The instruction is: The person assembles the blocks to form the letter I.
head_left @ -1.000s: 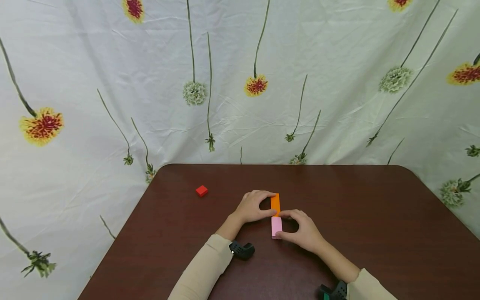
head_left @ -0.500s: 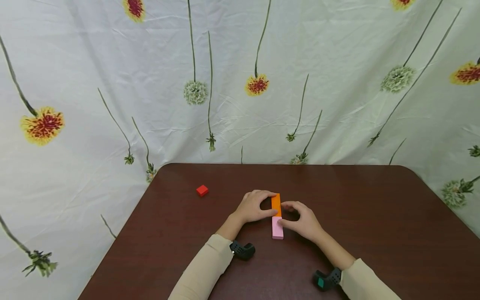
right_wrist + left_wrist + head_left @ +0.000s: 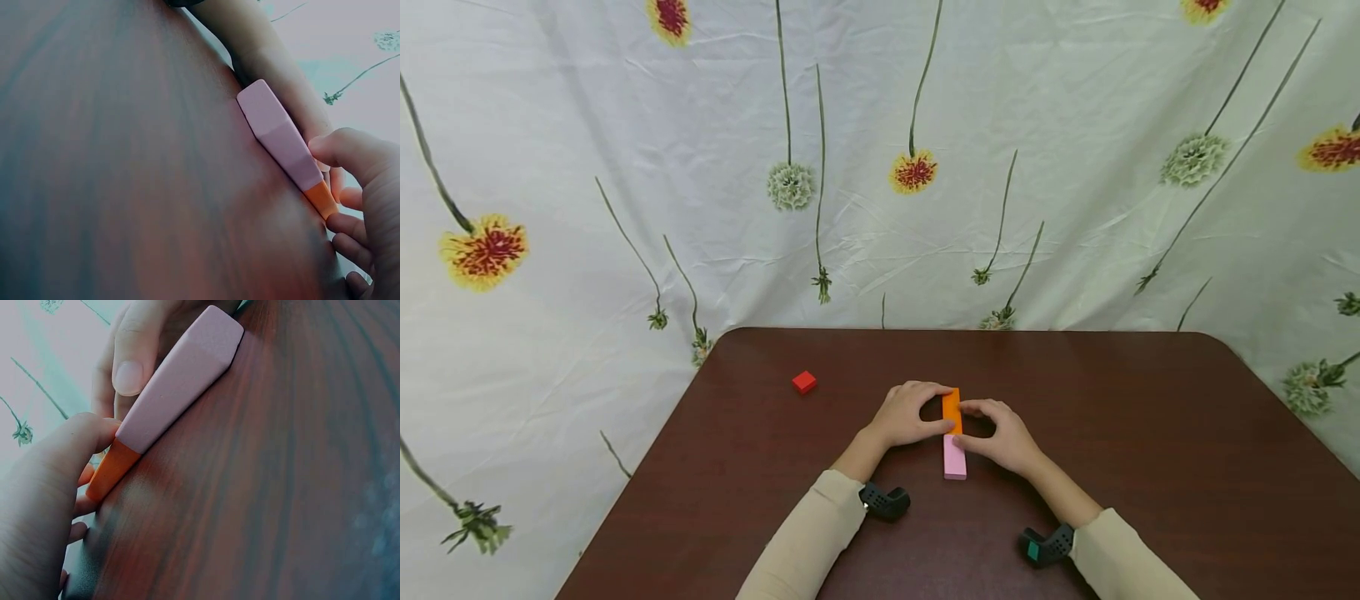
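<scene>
An orange block (image 3: pixel 951 408) and a pink block (image 3: pixel 955 461) lie end to end on the table, the pink one nearer the person. My left hand (image 3: pixel 906 414) holds the orange block lengthwise, fingers at its far end and thumb at the joint. From the right, my right hand (image 3: pixel 1006 437) touches the pair with loosely bent fingers. Its thumb rests at the pink block's far end, its index finger beside the orange block. In the right wrist view, the pink block (image 3: pixel 275 131) hides most of the orange block (image 3: pixel 320 199).
A red block (image 3: pixel 804 382) sits alone on the far left of the dark brown table (image 3: pixel 1150 442). Behind the table's far edge hangs a white cloth (image 3: pixel 700 150) printed with flowers. Dark bands circle both wrists.
My right hand has slid away from the person, its thumb leaving the pink block's near end for its far end. The left hand stays on the orange block.
</scene>
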The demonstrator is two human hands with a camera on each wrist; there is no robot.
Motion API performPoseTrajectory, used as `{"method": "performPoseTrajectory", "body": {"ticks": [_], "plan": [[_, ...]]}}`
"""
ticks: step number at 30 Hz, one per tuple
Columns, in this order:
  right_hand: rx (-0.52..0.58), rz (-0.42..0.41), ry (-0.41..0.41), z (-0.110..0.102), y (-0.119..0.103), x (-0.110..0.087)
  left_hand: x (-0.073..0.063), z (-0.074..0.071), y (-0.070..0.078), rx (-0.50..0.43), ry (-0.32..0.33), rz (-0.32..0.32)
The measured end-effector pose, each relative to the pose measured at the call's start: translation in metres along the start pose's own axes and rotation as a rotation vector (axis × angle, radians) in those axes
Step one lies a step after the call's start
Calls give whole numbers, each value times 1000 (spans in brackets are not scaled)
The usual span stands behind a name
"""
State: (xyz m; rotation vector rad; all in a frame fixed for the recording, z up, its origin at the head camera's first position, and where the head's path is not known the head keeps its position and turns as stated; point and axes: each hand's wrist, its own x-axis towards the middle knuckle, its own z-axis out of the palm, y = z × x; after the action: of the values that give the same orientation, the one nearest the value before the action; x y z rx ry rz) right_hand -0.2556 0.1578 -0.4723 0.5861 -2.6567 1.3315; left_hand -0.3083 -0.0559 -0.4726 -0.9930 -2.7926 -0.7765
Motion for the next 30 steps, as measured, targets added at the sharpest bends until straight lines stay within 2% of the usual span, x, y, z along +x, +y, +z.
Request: {"method": "performPoseTrajectory", "body": {"ticks": [13,30], "plan": [[-54,-36,-10,1,2,0,-1,0,1,0,-7,-2],[-58,-60,-2,2,4,0,0,-1,1,0,-28,-9]]}}
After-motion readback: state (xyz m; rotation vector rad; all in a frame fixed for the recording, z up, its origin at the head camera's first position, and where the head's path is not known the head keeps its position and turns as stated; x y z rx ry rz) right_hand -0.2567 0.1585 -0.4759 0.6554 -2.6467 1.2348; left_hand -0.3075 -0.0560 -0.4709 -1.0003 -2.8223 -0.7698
